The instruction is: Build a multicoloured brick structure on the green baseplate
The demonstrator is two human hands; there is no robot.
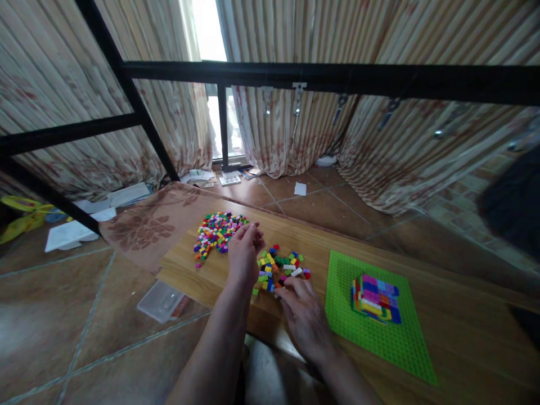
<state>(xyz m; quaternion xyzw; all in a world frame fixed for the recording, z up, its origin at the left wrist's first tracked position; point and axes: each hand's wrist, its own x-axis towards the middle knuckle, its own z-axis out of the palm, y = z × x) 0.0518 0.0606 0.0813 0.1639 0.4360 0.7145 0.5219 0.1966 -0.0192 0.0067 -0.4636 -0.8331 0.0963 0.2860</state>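
Small pile of loose bricks (266, 260) is what matters: lies just ahead of my right hand (301, 312), spreading forward and to the left of its fingertips. No single long axis to the pile, bricks point every which way; the two long white bricks (293, 270) in it lie roughly crosswise to my reach. Right hand is nearer, its fingers at the pile's near edge, looks like touching bricks there. Those fingers are bent, gap narrow; can't tell if a brick is between them.

Left hand (245, 247) is raised on the pile's left side, between it and the big pile (219, 229), wrist turned up. Fingers curled in close together; can't tell if they hold anything.

Green plate (340, 315) lies to the right of my right hand, apart from it, flat on the wooden surface (468, 332). Built block (375, 298) sits on the plate, layered in many colours, roughly square from above.

Counts: two hands, two piles, one plate, one built block, at least two long white bricks in the small pile. Loose bricks: dozens in the small pile, many more in the big one, too packed to count. One clear plastic tray (158, 301) on the floor, left of the surface.
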